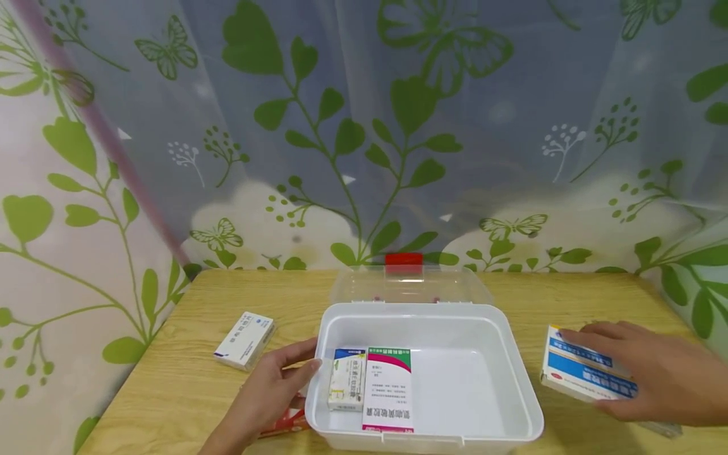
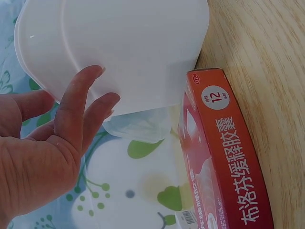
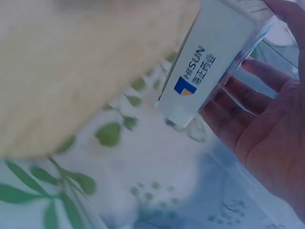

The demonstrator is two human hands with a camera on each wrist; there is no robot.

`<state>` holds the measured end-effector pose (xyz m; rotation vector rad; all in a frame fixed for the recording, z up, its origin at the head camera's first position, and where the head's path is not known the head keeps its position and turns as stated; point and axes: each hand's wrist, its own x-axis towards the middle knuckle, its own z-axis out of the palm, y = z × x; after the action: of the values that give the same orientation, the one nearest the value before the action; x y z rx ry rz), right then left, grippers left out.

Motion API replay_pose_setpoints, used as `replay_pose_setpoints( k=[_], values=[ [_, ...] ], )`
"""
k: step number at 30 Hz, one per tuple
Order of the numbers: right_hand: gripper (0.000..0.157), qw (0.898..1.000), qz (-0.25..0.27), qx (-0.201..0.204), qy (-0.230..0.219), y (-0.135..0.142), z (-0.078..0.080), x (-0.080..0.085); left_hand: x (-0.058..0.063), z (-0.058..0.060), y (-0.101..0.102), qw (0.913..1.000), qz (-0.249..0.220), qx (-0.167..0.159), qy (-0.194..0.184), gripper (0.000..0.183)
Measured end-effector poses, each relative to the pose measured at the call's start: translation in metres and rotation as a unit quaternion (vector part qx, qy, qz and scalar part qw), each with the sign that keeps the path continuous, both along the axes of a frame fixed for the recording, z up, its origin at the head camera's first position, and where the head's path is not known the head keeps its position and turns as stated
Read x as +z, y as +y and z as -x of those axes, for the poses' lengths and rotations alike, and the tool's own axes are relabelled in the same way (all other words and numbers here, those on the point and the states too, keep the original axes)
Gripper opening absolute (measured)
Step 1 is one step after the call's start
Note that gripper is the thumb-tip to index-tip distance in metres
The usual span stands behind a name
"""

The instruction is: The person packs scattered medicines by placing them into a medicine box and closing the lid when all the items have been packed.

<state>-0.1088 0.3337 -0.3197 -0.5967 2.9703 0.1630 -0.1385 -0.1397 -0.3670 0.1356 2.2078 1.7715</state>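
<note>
A white plastic storage box stands with its clear lid swung back. Inside, on the left, lie a white, blue-topped medicine box and a white, green and magenta medicine box. My left hand touches the storage box's left rim, its fingers loosely extended against the outer wall. To the right, my right hand grips a blue-and-white medicine box, tilted, with "HISUN" on its end in the right wrist view.
A white medicine box lies on the wooden table at the left. Beside the storage box, partly behind my left hand, is a red-orange medicine box. Another pack shows below my right hand. Patterned curtain hangs behind the table.
</note>
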Motion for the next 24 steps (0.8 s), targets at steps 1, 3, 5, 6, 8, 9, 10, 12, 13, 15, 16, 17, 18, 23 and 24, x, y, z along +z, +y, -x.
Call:
replay_pose_setpoints(
  k=[1, 3, 5, 6, 8, 9, 10, 12, 13, 15, 16, 17, 18, 23, 24],
  values=[
    [0.090, 1.000, -0.005, 0.000, 0.006, -0.002, 0.002, 0.007, 0.000, 0.000, 0.000, 1.0000, 0.000, 0.001, -0.001, 0.051],
    [0.091, 1.000, -0.010, 0.001, 0.013, -0.006, 0.006, 0.023, 0.000, 0.000, 0.000, 1.0000, -0.002, 0.000, -0.006, 0.051],
    [0.093, 1.000, -0.016, 0.002, 0.019, -0.011, 0.010, 0.038, 0.001, 0.001, 0.000, 0.9999, -0.004, -0.001, -0.010, 0.052],
    [0.094, 0.999, -0.020, 0.003, 0.025, -0.014, 0.012, 0.046, 0.001, 0.001, 0.000, 0.9999, -0.004, -0.001, -0.013, 0.052],
    [0.095, 0.999, -0.027, 0.011, 0.035, -0.022, 0.015, 0.060, 0.002, 0.001, 0.000, 0.9999, -0.002, -0.001, -0.016, 0.052],
    [0.094, 0.999, -0.027, 0.018, 0.039, -0.027, 0.016, 0.067, 0.002, 0.001, 0.000, 0.9999, 0.001, 0.000, -0.017, 0.053],
    [0.093, 0.999, -0.027, 0.025, 0.040, -0.032, 0.016, 0.073, 0.003, 0.001, 0.000, 0.9998, 0.003, 0.001, -0.017, 0.053],
    [0.092, 0.999, -0.029, 0.034, 0.029, -0.044, 0.018, 0.081, 0.003, 0.000, 0.000, 0.9998, 0.005, 0.002, -0.017, 0.053],
    [0.091, 0.999, -0.027, 0.038, 0.024, -0.051, 0.018, 0.084, 0.004, 0.000, 0.000, 0.9998, 0.006, 0.002, -0.016, 0.053],
    [0.089, 0.998, -0.019, 0.050, 0.014, -0.063, 0.019, 0.089, 0.004, 0.000, 0.000, 0.9999, 0.006, 0.001, -0.015, 0.053],
    [0.088, 0.998, -0.020, 0.059, 0.013, -0.070, 0.019, 0.091, 0.004, 0.000, 0.000, 0.9999, 0.005, 0.000, -0.014, 0.053],
    [0.088, 0.997, -0.019, 0.068, 0.014, -0.076, 0.020, 0.093, 0.004, 0.000, 0.000, 0.9999, 0.002, -0.001, -0.013, 0.053],
    [0.086, 0.996, -0.016, 0.082, 0.018, -0.082, 0.021, 0.094, 0.004, 0.000, 0.000, 0.9999, 0.001, -0.002, -0.014, 0.053],
    [0.084, 0.994, -0.006, 0.113, 0.003, -0.112, 0.030, 0.094, 0.003, 0.000, 0.001, 0.9999, -0.002, -0.004, -0.012, 0.052],
    [0.084, 0.993, -0.006, 0.117, -0.003, -0.117, 0.031, 0.091, 0.003, 0.000, 0.001, 0.9999, -0.002, -0.004, -0.009, 0.052]
  ],
)
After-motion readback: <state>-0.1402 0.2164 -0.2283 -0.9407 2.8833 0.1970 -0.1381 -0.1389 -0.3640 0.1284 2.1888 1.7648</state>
